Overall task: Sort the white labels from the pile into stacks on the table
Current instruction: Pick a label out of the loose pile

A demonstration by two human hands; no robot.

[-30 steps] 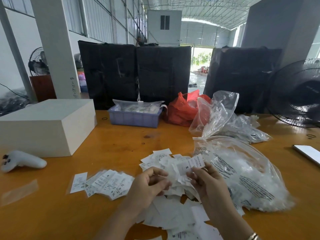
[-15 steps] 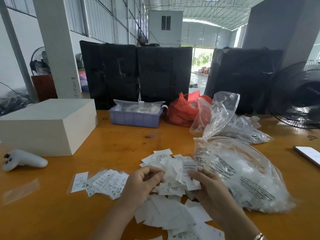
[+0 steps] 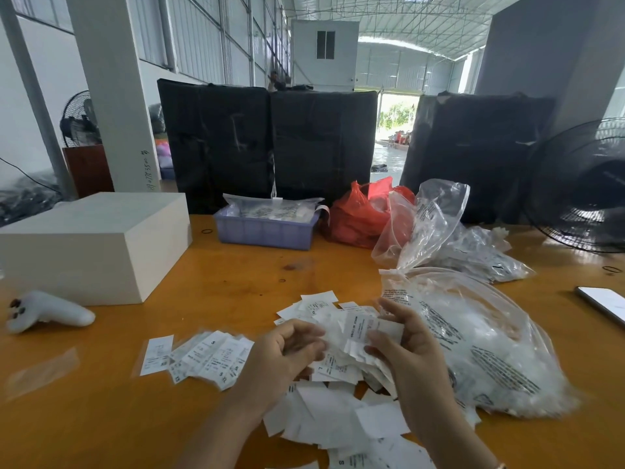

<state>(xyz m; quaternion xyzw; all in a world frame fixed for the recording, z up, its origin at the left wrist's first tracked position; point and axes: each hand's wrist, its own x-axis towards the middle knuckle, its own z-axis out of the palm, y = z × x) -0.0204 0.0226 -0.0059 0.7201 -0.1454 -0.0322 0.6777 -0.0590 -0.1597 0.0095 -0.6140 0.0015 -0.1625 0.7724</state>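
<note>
Labels being sorted on the orange table.
A fanned stack lies left; the left hand, curled, now touches the pile; a label, lifted since earlier, is pinched by the right hand.

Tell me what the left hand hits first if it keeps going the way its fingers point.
Likely the white label held by the right hand: the left hand points its fingers rightward at it, though depth is unclear.
</note>
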